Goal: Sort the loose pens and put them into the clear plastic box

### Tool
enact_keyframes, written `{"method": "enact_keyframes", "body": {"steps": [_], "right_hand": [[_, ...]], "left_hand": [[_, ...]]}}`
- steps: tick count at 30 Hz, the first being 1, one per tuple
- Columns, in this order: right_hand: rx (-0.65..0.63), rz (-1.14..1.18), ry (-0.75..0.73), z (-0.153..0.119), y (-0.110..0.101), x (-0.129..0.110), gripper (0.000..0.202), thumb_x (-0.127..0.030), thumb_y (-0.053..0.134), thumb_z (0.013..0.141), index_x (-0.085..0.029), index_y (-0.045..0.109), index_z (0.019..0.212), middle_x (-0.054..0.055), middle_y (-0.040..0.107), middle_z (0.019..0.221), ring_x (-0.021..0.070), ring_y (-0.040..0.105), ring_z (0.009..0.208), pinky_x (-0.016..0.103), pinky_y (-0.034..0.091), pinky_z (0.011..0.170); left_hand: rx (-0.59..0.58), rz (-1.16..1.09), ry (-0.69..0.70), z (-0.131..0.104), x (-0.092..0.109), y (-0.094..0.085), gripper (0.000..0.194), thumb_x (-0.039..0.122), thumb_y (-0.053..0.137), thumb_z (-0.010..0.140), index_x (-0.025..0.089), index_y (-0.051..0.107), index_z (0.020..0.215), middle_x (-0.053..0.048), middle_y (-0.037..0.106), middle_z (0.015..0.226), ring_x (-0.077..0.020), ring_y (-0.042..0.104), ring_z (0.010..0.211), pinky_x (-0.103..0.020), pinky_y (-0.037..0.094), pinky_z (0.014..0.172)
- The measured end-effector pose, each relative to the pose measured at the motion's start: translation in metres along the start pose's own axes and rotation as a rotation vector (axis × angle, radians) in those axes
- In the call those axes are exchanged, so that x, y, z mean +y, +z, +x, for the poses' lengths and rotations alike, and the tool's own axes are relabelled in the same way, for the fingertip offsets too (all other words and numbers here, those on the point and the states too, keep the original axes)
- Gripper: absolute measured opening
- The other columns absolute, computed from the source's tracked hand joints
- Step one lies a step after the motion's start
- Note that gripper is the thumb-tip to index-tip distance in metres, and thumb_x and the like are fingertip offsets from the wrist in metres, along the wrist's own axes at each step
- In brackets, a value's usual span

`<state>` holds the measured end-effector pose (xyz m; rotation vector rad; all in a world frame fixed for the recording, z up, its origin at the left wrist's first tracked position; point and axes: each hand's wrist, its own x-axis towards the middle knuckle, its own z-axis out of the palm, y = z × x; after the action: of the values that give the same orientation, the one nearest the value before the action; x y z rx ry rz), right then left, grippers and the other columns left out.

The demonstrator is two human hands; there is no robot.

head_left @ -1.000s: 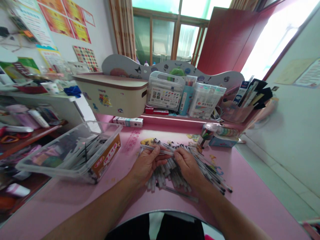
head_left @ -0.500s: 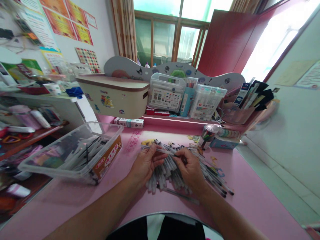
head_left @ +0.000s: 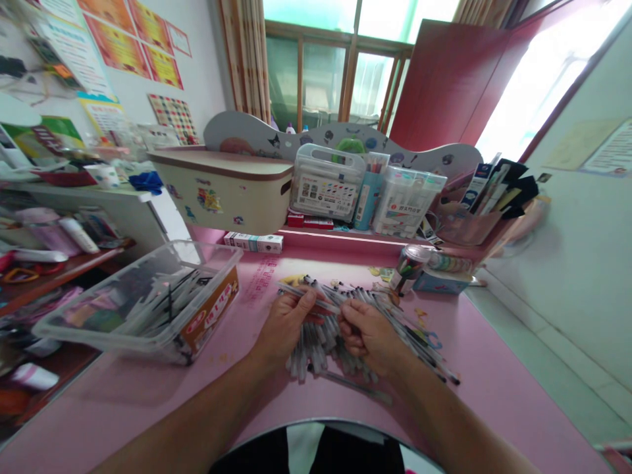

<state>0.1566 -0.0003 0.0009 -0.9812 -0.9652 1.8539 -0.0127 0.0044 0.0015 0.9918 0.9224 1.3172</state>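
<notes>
My left hand is closed round a slim translucent pen, thumb on top, with the barrel pointing right. My right hand is closed at the right end of that pen, its fingers curled in; whether it grips the tip or a small part is hidden. Beneath both hands lies a loose pile of clear pens, several with dark ends. One single pen lies crosswise at the near side of the pile. More dark-tipped pens stick out to the right, past my right wrist.
On the left stands a clear plastic box with pens inside. A jar of pens and a blue box stand at the back right. Along the raised shelf are a cream bin, marker cases and a pen holder.
My right hand has curled its fingers tighter and turned, staying at the pen's right end. My left thumb has shifted slightly right along the pen.
</notes>
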Motion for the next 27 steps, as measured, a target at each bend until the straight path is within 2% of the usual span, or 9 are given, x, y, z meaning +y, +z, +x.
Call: {"method": "enact_keyframes", "body": {"steps": [3,7,11,14,17,19,20,23,27], "right_hand": [[0.026,-0.104,-0.058,0.001,-0.002,0.003,0.040,-0.051,0.072,0.075,-0.021,0.046,0.071,-0.010,0.041,0.052,0.0027,0.022,0.036,0.018,0.011,0.036],[0.227,-0.357,-0.278,0.004,-0.008,0.005,0.033,-0.049,0.061,0.085,-0.022,0.046,0.071,-0.010,0.035,0.050,0.0071,0.026,0.040,0.021,0.018,0.038],[0.463,-0.578,-0.510,0.004,-0.015,0.001,0.031,-0.044,0.053,0.092,-0.023,0.047,0.070,-0.008,0.037,0.052,0.0108,0.033,0.047,0.024,0.026,0.044],[0.532,-0.597,-0.576,0.005,-0.016,0.001,0.032,-0.044,0.048,0.095,-0.023,0.048,0.072,-0.007,0.040,0.054,0.0123,0.037,0.050,0.024,0.029,0.047],[0.500,-0.639,-0.580,0.004,-0.011,0.005,0.031,-0.041,0.047,0.096,-0.022,0.051,0.073,-0.005,0.045,0.057,0.0135,0.042,0.055,0.025,0.033,0.052],[0.396,-0.704,-0.574,0.002,-0.005,0.008,0.028,-0.038,0.049,0.095,-0.021,0.054,0.074,-0.004,0.051,0.062,0.0143,0.047,0.061,0.025,0.036,0.057],[0.323,-0.737,-0.567,0.000,-0.002,0.009,0.026,-0.036,0.050,0.095,-0.020,0.056,0.075,-0.003,0.054,0.066,0.0147,0.050,0.064,0.026,0.038,0.060],[0.171,-0.758,-0.542,-0.003,0.004,0.010,0.021,-0.032,0.049,0.095,-0.019,0.063,0.085,-0.001,0.061,0.076,0.0160,0.055,0.072,0.026,0.042,0.067],[0.240,-0.733,-0.625,-0.005,0.002,0.006,0.020,-0.027,0.045,0.096,-0.020,0.064,0.092,0.001,0.064,0.083,0.0181,0.059,0.079,0.028,0.044,0.071]], "left_hand": [[0.023,-0.124,0.055,0.005,0.001,-0.003,0.032,0.046,0.070,0.084,0.013,0.073,0.082,-0.009,0.076,0.086,-0.0185,0.071,0.079,-0.028,0.057,0.074],[0.172,-0.513,0.073,0.019,0.015,-0.013,0.024,0.031,0.054,0.094,0.016,0.070,0.086,-0.009,0.075,0.091,-0.0219,0.071,0.092,-0.038,0.058,0.083],[0.362,-0.713,0.021,0.025,0.027,-0.019,0.024,0.020,0.045,0.096,0.016,0.065,0.082,-0.003,0.066,0.072,-0.0145,0.066,0.067,-0.034,0.059,0.072],[0.292,-0.677,-0.042,0.015,0.022,-0.010,0.014,0.007,0.053,0.087,0.013,0.065,0.088,0.000,0.057,0.067,-0.0067,0.050,0.049,-0.019,0.049,0.053],[0.091,-0.564,-0.177,0.000,0.009,0.007,0.024,0.001,0.064,0.077,0.013,0.066,0.098,0.001,0.059,0.073,-0.0051,0.047,0.049,-0.016,0.043,0.047],[0.011,-0.508,-0.245,-0.006,0.001,0.015,0.016,0.010,0.068,0.081,0.013,0.067,0.096,0.001,0.059,0.075,-0.0054,0.048,0.051,-0.016,0.043,0.046],[0.008,-0.491,-0.262,-0.008,-0.001,0.018,0.007,0.016,0.067,0.085,0.012,0.067,0.091,0.000,0.059,0.075,-0.0058,0.049,0.052,-0.015,0.043,0.045],[0.078,-0.478,-0.287,-0.006,-0.003,0.017,0.030,0.025,0.055,0.096,0.013,0.060,0.069,-0.004,0.064,0.077,-0.0087,0.058,0.058,-0.017,0.048,0.047],[0.103,-0.530,-0.422,-0.004,0.001,0.011,0.031,0.018,0.049,0.097,0.012,0.061,0.069,-0.011,0.072,0.090,-0.0197,0.072,0.082,-0.033,0.062,0.074]]}}
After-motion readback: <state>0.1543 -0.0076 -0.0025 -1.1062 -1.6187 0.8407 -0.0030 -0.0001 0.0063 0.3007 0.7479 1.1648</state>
